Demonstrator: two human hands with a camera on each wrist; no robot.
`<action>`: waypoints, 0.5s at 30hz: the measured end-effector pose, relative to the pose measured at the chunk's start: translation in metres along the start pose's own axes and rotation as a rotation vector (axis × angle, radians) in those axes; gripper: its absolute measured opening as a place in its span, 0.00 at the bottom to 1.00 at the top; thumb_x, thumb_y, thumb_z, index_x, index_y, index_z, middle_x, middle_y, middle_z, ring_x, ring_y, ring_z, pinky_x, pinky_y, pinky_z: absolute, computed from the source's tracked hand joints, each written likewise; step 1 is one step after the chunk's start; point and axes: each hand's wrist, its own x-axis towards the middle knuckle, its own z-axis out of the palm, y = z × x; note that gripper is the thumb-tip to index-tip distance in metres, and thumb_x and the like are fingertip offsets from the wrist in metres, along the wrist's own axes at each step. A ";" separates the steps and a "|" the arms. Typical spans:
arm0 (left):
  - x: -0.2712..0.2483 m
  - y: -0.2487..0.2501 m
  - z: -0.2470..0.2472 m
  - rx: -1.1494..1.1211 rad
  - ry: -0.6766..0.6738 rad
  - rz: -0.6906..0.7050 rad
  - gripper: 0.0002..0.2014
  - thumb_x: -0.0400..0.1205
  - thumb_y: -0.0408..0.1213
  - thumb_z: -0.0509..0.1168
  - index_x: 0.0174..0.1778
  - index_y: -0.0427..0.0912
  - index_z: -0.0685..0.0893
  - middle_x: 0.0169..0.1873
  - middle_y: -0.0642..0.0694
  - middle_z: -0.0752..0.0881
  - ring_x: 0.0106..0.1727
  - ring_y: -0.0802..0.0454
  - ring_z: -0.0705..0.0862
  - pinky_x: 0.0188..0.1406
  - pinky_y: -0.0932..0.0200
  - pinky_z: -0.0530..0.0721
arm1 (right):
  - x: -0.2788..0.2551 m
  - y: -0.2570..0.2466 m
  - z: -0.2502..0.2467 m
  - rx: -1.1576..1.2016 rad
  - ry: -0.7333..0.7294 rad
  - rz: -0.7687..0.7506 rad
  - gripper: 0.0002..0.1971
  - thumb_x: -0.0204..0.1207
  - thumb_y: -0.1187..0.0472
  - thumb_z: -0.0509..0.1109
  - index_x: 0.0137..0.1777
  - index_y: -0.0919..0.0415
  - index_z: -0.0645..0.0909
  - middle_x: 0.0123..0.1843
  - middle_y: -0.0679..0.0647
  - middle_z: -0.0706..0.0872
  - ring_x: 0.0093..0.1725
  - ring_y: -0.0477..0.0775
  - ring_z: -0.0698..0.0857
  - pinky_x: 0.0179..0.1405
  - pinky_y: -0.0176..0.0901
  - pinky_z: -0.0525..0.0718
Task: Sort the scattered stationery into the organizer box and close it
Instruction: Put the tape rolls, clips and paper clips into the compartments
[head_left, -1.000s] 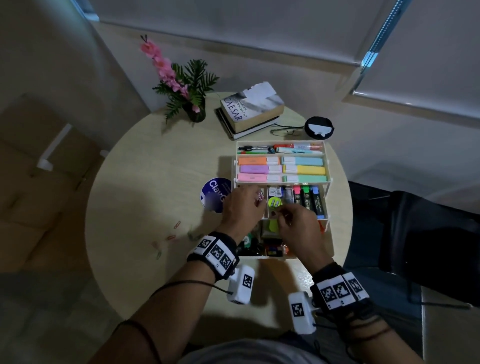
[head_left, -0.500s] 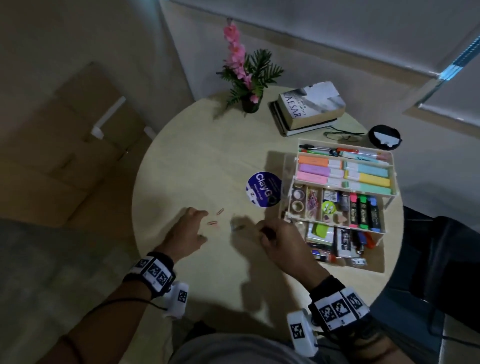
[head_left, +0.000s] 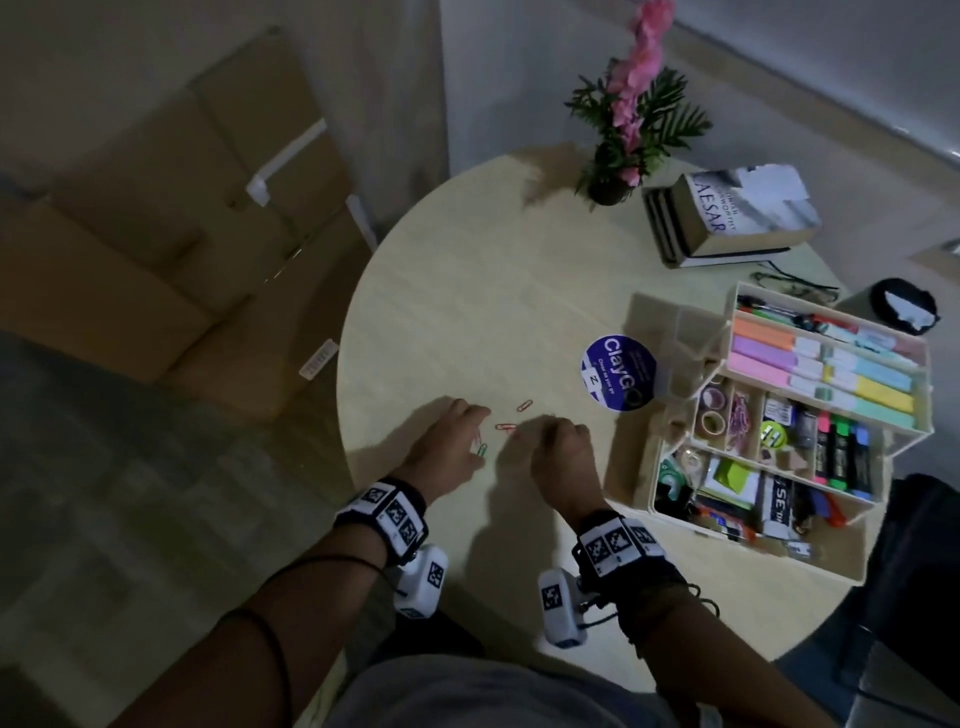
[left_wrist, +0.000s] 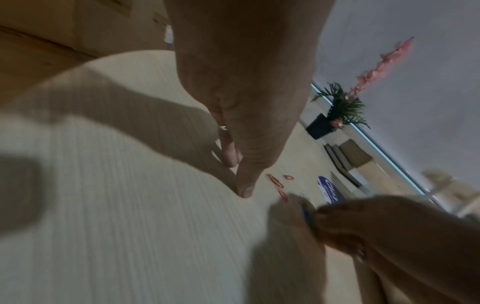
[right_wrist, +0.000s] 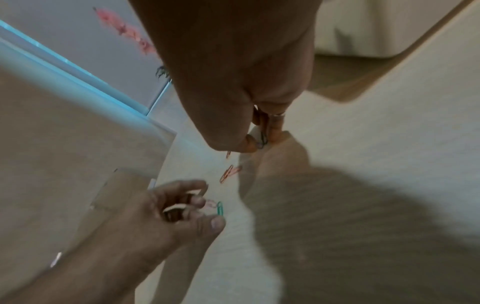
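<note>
Bending over the round table (head_left: 467, 312), a person gathered loose paper clips, both wrists strapped with marker bands. The right hand (head_left: 563, 457) was curled, its thumb and fingers pinching a dark paper clip (right_wrist: 262, 139) just above the tabletop. The left hand (head_left: 449, 449) lay low beside it, fingers loosely bent over a green paper clip (right_wrist: 220, 208) and a pink one (right_wrist: 210, 203) next to it; neither looked lifted yet, and the hand gripped nothing that could be made out. Two red paper clips (head_left: 505, 427) rested on the wood between and just beyond the hands. Farther right stood the organizer box (head_left: 675, 512), its tiers fanned open, with a heap of paper clips (head_left: 737, 423) already in one small compartment. A round blue sticker (head_left: 618, 371) lay just beside the box; a potted plant (head_left: 631, 130) and stacked books (head_left: 737, 218) sat at the far edge. Thin wire lying flat seemed likely to resist a straight pinch, so a fingernail slid under one end, or a drag toward the thumb, looked the surer way, with every clip collected before the trip to that compartment.
</note>
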 end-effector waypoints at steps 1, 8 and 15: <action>0.001 0.002 0.003 0.015 -0.012 0.035 0.34 0.76 0.28 0.77 0.79 0.41 0.76 0.67 0.43 0.77 0.64 0.42 0.81 0.62 0.44 0.84 | 0.005 -0.002 0.007 -0.009 -0.004 -0.029 0.16 0.77 0.72 0.59 0.58 0.66 0.84 0.53 0.59 0.86 0.53 0.62 0.81 0.45 0.35 0.60; 0.009 0.015 0.004 0.135 -0.030 0.066 0.32 0.74 0.37 0.83 0.71 0.42 0.76 0.65 0.43 0.78 0.61 0.41 0.81 0.55 0.44 0.85 | 0.016 0.000 0.000 -0.129 0.144 -0.160 0.16 0.83 0.56 0.63 0.66 0.62 0.82 0.61 0.56 0.84 0.58 0.60 0.76 0.57 0.51 0.77; 0.019 0.018 -0.004 0.103 -0.062 0.064 0.12 0.85 0.28 0.70 0.63 0.39 0.91 0.57 0.39 0.86 0.55 0.42 0.89 0.51 0.55 0.84 | 0.010 -0.007 -0.011 -0.100 0.119 -0.330 0.11 0.77 0.69 0.75 0.59 0.61 0.87 0.60 0.63 0.83 0.58 0.69 0.82 0.58 0.60 0.85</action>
